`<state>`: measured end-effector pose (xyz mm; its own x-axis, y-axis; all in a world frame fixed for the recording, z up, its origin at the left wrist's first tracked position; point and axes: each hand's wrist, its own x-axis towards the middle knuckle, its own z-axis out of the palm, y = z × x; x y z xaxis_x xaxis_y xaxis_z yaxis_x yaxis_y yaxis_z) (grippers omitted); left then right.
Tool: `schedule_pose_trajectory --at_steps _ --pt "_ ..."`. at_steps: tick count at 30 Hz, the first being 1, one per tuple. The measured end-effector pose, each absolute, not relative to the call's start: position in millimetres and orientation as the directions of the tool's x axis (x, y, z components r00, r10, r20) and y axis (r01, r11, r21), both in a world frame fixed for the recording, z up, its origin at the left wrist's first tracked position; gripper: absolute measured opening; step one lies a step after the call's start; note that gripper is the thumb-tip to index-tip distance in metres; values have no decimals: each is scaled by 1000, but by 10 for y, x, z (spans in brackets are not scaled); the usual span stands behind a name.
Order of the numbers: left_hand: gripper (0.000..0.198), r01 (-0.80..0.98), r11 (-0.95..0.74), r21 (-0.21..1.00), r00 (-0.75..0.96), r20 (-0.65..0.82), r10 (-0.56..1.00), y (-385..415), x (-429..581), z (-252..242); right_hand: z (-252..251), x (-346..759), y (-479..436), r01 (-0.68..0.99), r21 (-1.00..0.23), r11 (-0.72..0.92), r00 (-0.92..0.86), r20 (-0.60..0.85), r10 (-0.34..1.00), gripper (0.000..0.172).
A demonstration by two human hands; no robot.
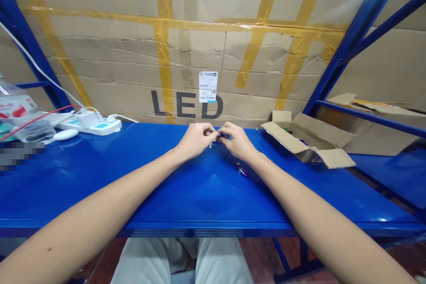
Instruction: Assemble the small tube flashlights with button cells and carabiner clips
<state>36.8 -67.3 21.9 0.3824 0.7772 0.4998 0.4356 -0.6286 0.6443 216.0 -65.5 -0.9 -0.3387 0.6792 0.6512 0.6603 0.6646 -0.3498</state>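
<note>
My left hand [199, 138] and my right hand [235, 138] meet over the far middle of the blue table, fingertips pinched close together. Between them is a small dark purple item with shiny metal bits [218, 140], mostly covered by the fingers, so its kind is hard to make out. Both hands appear closed on it. On the tabletop, just beside my right wrist, lies a small purple piece with a silver metal part [242, 170].
An open cardboard box [304, 140] stands at the right, with small dark things inside. On the left are a white power strip [91, 124] with cables and a clear plastic bottle [25, 113]. A large taped cardboard sheet [129, 66] backs the table, between blue metal posts.
</note>
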Motion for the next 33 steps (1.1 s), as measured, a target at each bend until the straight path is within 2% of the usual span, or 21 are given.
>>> schedule_pose_trajectory --at_steps 4,6,8,10,11,14,18,22,26,28,31,33 --pt "21 451 -604 657 329 506 797 -644 366 188 40 2228 -633 701 -351 622 -299 647 702 18" --pt "19 483 -667 568 391 542 744 -639 362 151 78 2297 -613 739 -368 564 -235 644 728 16" --pt "18 489 -774 402 558 538 632 -666 380 92 111 2367 -596 766 -392 510 -177 634 753 13" --pt "22 430 -873 231 743 459 487 -726 433 19 131 2412 -589 778 -415 472 -139 620 773 11" --pt "24 395 -899 187 803 404 437 -764 473 -18 137 2421 -590 780 -423 461 -130 612 780 10" --pt "31 359 -925 129 861 337 381 -858 614 -104 150 2403 -611 782 -427 454 -140 590 795 12" --pt "31 336 -939 75 887 309 343 -868 738 -143 180 2354 -646 799 -406 444 -161 567 808 12" --pt "22 321 -935 151 890 290 352 -819 724 -110 191 2350 -645 798 -417 435 -159 551 819 10" --pt "8 426 -820 383 848 148 510 -800 602 -24 161 2359 -636 765 -436 473 -196 543 817 13" --pt "7 434 -774 461 846 88 527 -785 521 9 139 2358 -633 750 -430 503 -231 542 808 15" --pt "6 405 -779 478 851 114 512 -735 418 21 104 2358 -618 749 -417 515 -266 523 810 14" --pt "4 407 -791 457 820 199 537 -691 381 23 81 2363 -602 757 -418 503 -275 495 824 14"
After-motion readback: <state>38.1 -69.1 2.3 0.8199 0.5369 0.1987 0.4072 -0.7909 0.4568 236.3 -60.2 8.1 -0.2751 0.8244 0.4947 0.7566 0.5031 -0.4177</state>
